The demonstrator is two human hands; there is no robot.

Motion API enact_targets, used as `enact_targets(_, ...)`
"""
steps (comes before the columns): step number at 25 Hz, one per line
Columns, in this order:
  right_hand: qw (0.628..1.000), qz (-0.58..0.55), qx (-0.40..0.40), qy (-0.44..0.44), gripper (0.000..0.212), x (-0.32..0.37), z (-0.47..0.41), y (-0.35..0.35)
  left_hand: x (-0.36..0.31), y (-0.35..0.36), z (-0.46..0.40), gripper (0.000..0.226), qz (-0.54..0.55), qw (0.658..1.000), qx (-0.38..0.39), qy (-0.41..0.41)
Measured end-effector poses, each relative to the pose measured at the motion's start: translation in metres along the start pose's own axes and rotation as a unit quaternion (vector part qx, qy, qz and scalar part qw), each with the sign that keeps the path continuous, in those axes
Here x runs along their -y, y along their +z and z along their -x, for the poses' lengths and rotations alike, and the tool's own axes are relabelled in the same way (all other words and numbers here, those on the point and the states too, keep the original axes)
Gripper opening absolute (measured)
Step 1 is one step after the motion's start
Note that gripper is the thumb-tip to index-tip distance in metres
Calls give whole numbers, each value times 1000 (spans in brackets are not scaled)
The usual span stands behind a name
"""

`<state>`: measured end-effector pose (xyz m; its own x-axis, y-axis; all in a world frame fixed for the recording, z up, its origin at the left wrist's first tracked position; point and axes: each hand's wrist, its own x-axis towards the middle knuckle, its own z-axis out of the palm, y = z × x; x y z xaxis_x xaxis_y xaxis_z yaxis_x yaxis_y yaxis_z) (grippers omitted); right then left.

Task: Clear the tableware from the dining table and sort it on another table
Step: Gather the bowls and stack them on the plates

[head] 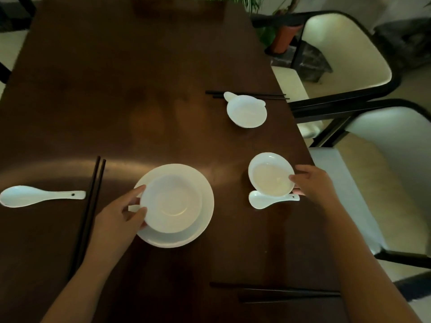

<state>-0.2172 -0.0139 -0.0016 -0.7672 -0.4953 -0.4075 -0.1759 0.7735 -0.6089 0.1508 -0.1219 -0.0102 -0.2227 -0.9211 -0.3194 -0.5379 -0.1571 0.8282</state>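
Observation:
On the dark wooden dining table point(130, 94), my left hand point(121, 217) grips the left rim of a white bowl point(172, 203) that sits on a white plate point(205, 206). My right hand point(312, 183) holds the right rim of a smaller white bowl point(269, 176), tilted above a white spoon point(261, 200). A third white bowl point(247, 111) rests farther back over a spoon, beside black chopsticks point(247, 94). Another white spoon point(35, 198) and a pair of black chopsticks point(91, 206) lie at the left. A further chopstick pair point(279, 292) lies near the front edge.
Two cream chairs with black frames point(345, 54) point(396, 159) stand along the table's right side. A potted plant point(282, 36) sits on the floor behind them. The table's right edge runs close to my right hand.

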Motion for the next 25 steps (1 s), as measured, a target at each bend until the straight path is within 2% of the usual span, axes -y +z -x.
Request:
enact_targets(6, 1000, -19, -4, -19, 26, -3, -15, 10, 3, 0, -2, 43, 10, 1000, -2, -2)
enact_targets(10, 997, -39, -13, -58, 24, 15, -7, 7, 2, 2, -2, 37, 39, 999, 1, -14)
enact_targets(13, 988, -100, 38, -114, 21, 48, 12, 5, -1, 0, 2, 31, 67, 998, 11, -13)
enact_targets(15, 976, -101, 92, -170, 21, 77, 34, 12, -4, -1, 5, 27, 82, 996, 11, -10)
enact_targets(17, 961, -106, 150, -209, 29, 102, 55, 30, -7, 1, 5, 25, 107, 994, 10, -26)
enact_targets(19, 951, -75, 191, -232, 34, 116, 74, 56, -8, 3, 3, 21, 131, 990, 7, -60)
enact_targets(21, 945, -27, 214, -247, 27, 118, 85, 82, -9, 4, 3, 16, 155, 984, -3, -89)
enact_targets(23, 943, 30, 218, -250, 21, 115, 90, 100, -8, 4, 4, 18, 129, 989, 2, -67)
enact_targets(25, 945, 59, 213, -241, 26, 109, 91, 111, -9, 4, 7, 16, 135, 989, -11, -65)
